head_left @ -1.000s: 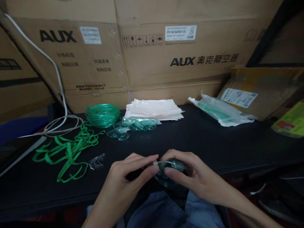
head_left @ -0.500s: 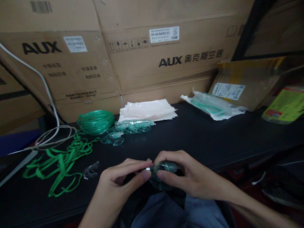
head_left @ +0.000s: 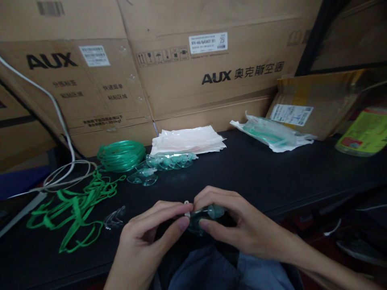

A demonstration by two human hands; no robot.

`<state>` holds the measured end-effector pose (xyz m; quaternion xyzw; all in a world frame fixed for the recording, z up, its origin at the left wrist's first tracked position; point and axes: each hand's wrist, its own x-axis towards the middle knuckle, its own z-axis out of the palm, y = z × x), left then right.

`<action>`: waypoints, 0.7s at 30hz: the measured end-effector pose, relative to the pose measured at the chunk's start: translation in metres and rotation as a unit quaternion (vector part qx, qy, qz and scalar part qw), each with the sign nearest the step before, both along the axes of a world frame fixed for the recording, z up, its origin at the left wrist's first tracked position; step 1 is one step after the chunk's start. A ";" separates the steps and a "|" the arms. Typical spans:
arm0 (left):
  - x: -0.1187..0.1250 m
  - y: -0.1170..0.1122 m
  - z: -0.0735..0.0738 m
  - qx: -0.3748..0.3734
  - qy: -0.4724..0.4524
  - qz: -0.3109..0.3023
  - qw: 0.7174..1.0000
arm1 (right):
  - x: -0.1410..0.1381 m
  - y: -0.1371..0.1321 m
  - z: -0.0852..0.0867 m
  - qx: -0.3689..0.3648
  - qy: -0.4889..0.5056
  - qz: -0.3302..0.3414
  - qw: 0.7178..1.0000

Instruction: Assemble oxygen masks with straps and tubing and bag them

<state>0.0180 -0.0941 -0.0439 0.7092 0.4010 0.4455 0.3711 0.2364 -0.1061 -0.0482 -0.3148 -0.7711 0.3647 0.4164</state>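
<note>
My right hand (head_left: 226, 213) holds a clear green oxygen mask (head_left: 196, 228) above my lap, thumb on the near side and fingers over the top. The mask's connector (head_left: 215, 211) shows between thumb and fingers. My left hand (head_left: 160, 225) pinches a small pale metal nose clip (head_left: 187, 214) at the mask's left edge, between thumb and forefinger. Both hands partly hide the mask. On the table to the left lie several loose thin nose clips (head_left: 114, 218) and a tangle of green elastic straps (head_left: 77, 207).
More oxygen masks (head_left: 169, 161) lie nested beyond my hands, beside coiled green tubing (head_left: 121, 156). White pouches (head_left: 187, 140) are stacked behind them. A packaged mask set (head_left: 272, 135), a carton (head_left: 314, 100) and a yellow-labelled container (head_left: 364, 133) stand right. Large cardboard boxes (head_left: 169, 88) wall the back.
The mask has turned in my right hand, so its connector shows more plainly. My right fingers have shifted slightly up and left; the left hand keeps its pinch at the mask's edge.
</note>
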 end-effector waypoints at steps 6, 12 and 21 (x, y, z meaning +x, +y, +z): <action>0.002 0.001 -0.017 0.028 -0.037 0.138 0.989 | -0.005 -0.002 -0.002 0.031 0.031 -0.018 0.999; 0.002 0.007 -0.018 0.002 0.012 0.102 0.995 | -0.016 -0.001 -0.006 0.039 0.041 -0.070 0.996; 0.007 0.003 -0.014 -0.120 -0.103 0.104 0.982 | -0.026 0.010 -0.009 0.023 0.042 -0.088 0.995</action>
